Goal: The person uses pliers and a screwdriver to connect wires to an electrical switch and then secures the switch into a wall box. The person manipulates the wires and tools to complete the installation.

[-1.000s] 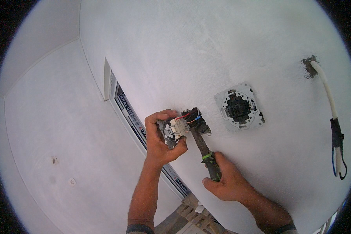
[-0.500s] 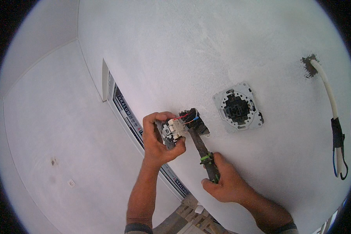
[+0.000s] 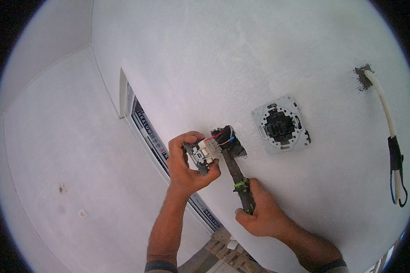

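Note:
My left hand (image 3: 187,168) grips a white-and-grey switch mechanism (image 3: 204,151) by its edges, fingers and thumb curled round it. Red, orange and blue-tipped wires link it to a dark square cavity (image 3: 232,143) in the white wall. My right hand (image 3: 264,214) is closed on the black-and-green handle of a tool (image 3: 243,193); its flat, grimy blade points up to the cavity's lower left, beside the mechanism, its tip hard to make out. Just right of the cavity, a mounted mechanism (image 3: 280,127) shows its square metal frame and dark centre.
A white cable (image 3: 383,104) hangs from a rough hole (image 3: 363,76) at the right, its end taped black. Left of my hands runs a recess with a printed-tape frame (image 3: 146,127). Another wall (image 3: 45,150) fills the left. Wooden boards (image 3: 225,248) show at the bottom.
The mechanism in my left hand has tilted very slightly, with my thumb shifting a little to the right. My right hand and tool stay almost where they were.

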Tool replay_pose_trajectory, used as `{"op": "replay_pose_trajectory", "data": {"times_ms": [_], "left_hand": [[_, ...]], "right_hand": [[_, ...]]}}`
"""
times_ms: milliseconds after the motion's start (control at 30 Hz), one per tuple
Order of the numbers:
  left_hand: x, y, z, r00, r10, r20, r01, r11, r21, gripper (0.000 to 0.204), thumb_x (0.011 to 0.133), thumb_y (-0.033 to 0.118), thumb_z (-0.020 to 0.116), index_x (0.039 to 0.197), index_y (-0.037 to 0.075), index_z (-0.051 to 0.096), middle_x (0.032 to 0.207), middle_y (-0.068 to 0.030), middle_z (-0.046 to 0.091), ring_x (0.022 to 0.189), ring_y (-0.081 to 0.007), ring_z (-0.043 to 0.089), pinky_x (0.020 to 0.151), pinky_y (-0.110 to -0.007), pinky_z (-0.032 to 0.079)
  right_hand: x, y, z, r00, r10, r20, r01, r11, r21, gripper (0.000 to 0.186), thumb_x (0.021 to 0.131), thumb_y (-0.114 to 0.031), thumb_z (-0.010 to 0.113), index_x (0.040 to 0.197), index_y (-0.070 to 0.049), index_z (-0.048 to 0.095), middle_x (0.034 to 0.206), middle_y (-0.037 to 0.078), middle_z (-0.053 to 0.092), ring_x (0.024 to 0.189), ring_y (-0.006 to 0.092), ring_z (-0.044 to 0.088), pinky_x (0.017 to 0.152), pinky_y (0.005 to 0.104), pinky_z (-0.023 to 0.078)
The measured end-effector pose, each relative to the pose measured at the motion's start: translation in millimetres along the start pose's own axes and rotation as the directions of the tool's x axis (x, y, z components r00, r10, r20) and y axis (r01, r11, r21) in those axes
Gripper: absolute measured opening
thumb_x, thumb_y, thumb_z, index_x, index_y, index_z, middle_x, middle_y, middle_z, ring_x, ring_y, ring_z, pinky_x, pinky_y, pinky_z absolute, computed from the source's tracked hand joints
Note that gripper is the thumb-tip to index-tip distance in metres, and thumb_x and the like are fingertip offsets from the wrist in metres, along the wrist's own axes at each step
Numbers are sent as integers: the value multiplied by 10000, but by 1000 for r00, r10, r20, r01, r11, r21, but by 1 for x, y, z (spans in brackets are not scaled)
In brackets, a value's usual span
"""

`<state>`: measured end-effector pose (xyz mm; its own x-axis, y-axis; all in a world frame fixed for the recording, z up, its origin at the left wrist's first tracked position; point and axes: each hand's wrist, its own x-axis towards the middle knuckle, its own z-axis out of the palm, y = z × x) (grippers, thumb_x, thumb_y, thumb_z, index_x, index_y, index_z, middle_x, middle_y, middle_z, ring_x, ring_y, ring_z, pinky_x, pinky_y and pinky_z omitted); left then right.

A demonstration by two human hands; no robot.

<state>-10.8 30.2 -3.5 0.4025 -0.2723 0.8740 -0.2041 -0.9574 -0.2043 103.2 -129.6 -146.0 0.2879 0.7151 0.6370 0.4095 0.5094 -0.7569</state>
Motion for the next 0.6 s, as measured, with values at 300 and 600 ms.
{"op": "replay_pose_trajectory", "data": {"times_ms": [300, 600], "left_hand": [[5, 6, -6, 998, -12, 68, 7, 997, 75, 706, 674, 38, 796, 1245, 80, 384, 1212, -199, 595, 1145, -279, 621, 973, -403, 534], [7, -12, -3, 987, 136, 80, -136, 991, -8, 766, 709, 26, 824, 1326, 105, 376, 1329, -189, 557, 1324, -319, 542, 1114, -461, 486]], "right_hand": [[4, -3, -10, 997, -42, 57, 43, 999, -9, 449, 845, -155, 714, 1194, 15, 488, 967, 134, 554, 864, 195, 551, 759, 369, 481], [4, -9, -11, 996, -87, 11, 87, 996, -13, 452, 876, -226, 675, 1182, 57, 501, 902, 247, 628, 783, 420, 650, 719, 534, 505]]}}
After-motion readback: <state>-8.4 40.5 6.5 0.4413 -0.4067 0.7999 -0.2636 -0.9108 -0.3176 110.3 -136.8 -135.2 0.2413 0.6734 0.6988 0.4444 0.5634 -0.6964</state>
